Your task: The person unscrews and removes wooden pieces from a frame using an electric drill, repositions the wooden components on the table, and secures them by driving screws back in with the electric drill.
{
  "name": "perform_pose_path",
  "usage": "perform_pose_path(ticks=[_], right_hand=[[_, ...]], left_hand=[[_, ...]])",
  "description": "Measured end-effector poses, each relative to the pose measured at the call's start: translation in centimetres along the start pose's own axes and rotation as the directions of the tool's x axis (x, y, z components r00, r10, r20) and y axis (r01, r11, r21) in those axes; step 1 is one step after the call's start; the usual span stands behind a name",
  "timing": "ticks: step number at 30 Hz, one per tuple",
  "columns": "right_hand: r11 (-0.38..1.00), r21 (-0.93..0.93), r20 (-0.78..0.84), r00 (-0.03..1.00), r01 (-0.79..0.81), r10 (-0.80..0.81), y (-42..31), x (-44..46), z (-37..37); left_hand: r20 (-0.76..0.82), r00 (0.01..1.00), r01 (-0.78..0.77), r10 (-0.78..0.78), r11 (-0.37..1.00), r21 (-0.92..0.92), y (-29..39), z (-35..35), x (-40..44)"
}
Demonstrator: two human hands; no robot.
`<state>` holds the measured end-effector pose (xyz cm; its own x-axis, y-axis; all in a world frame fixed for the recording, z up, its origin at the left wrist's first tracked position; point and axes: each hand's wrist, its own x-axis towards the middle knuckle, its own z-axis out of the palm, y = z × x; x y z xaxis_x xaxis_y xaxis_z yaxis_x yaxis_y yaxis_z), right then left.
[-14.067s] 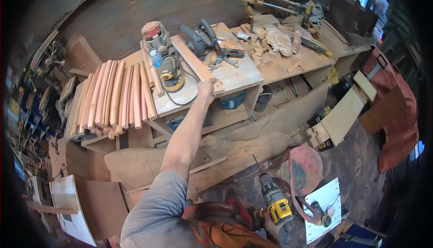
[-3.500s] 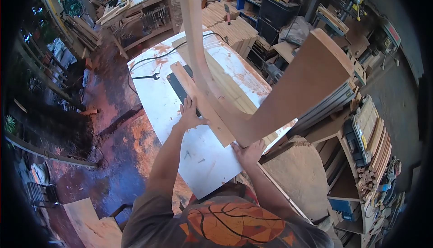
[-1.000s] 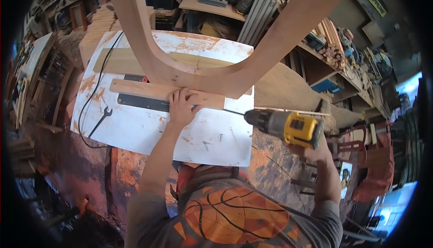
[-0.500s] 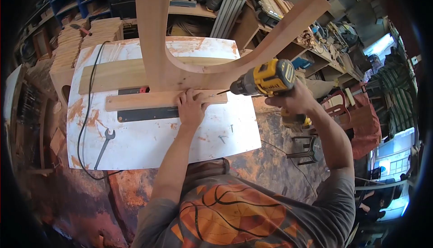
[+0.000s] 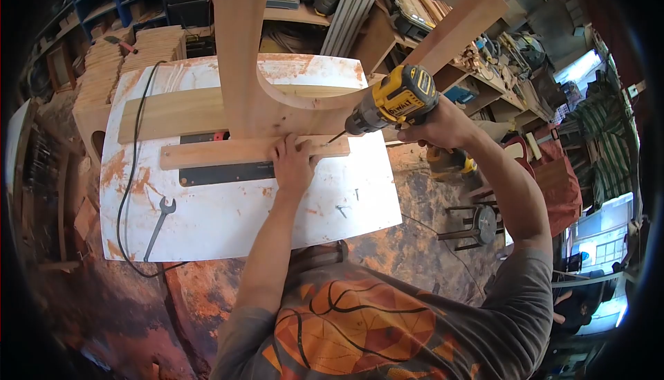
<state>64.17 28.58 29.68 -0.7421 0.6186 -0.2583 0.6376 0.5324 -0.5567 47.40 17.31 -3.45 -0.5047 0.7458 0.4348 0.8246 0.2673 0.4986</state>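
Observation:
My right hand (image 5: 440, 125) is wrapped round the grip of a yellow and black cordless drill (image 5: 402, 98). The drill is tilted, and its thin bit points down and left to the right end of a narrow wooden strip (image 5: 225, 152). Whether the bit touches the wood, I cannot tell. My left hand (image 5: 293, 165) grips that strip, with its fingers over the top, against a large curved wooden frame (image 5: 304, 116) standing behind it. Several loose screws (image 5: 342, 210) lie on the white tabletop (image 5: 228, 221) in front.
An open-ended wrench (image 5: 160, 228) and a black cable (image 5: 131, 179) lie on the table's left side. A dark metal plate (image 5: 228, 174) sits under the strip. To the right are a stool (image 5: 482, 226) and another yellow and black tool (image 5: 449, 164). Stacked wooden pieces (image 5: 104, 76) stand back left.
The drill in my right hand has moved left and up and now tilts more steeply, its bit nearer the strip. My left hand stays on the strip.

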Motion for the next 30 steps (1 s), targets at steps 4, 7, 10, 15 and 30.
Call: perform_pose_path(ticks=[4, 7, 10, 15, 30], right_hand=[[0.997, -0.01, -0.018, 0.997, 0.077, -0.077, 0.9, 0.2, 0.1], [1.0, 0.016, -0.005, 1.0, 0.023, -0.023, 0.3, 0.0, 0.0], [0.995, -0.044, -0.052, 0.995, 0.086, -0.088, 0.9, 0.3, 0.2], [0.997, -0.069, 0.011, 0.999, -0.035, 0.036, -0.2, 0.1, 0.0], [0.99, -0.119, 0.008, 0.997, -0.072, 0.074, -1.4, 0.3, -0.1]], left_hand=[[0.001, 1.0, -0.021, 0.021, 1.0, 0.008, -0.1, 0.0, 0.3], [-0.001, 1.0, -0.015, 0.015, 1.0, 0.012, -0.1, -0.1, 0.2], [-0.018, 1.0, -0.02, 0.02, 1.0, -0.008, -0.1, 0.0, 0.1], [-0.022, 0.999, -0.028, 0.028, 1.0, 0.003, 0.0, -0.2, 0.2], [0.02, 1.0, 0.015, -0.014, 1.0, -0.009, 0.2, 0.0, 0.2]])
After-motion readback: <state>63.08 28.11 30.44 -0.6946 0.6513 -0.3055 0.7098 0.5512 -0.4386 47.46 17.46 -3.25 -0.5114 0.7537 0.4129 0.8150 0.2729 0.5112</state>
